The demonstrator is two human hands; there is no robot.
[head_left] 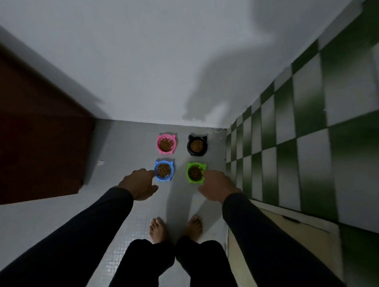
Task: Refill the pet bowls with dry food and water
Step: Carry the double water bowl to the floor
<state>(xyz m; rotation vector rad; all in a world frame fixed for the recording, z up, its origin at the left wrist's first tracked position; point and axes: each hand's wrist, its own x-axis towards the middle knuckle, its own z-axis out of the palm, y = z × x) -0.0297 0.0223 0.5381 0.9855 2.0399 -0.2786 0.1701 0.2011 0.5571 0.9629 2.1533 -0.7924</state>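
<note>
Several cat-eared bowls sit in a square on the grey tiled floor, each holding brown dry food: a pink bowl and a black bowl at the back, a blue bowl and a green bowl nearer me. My left hand reaches down with its fingertips at the blue bowl's left rim. My right hand reaches down at the green bowl's right rim. Both hands hang above the floor, fingers loosely curled; whether they grip the rims is unclear.
A dark brown wooden door stands at the left. A white wall is behind the bowls, a green and white checkered tile wall at the right. A pale board leans low on the right. My bare feet stand just before the bowls.
</note>
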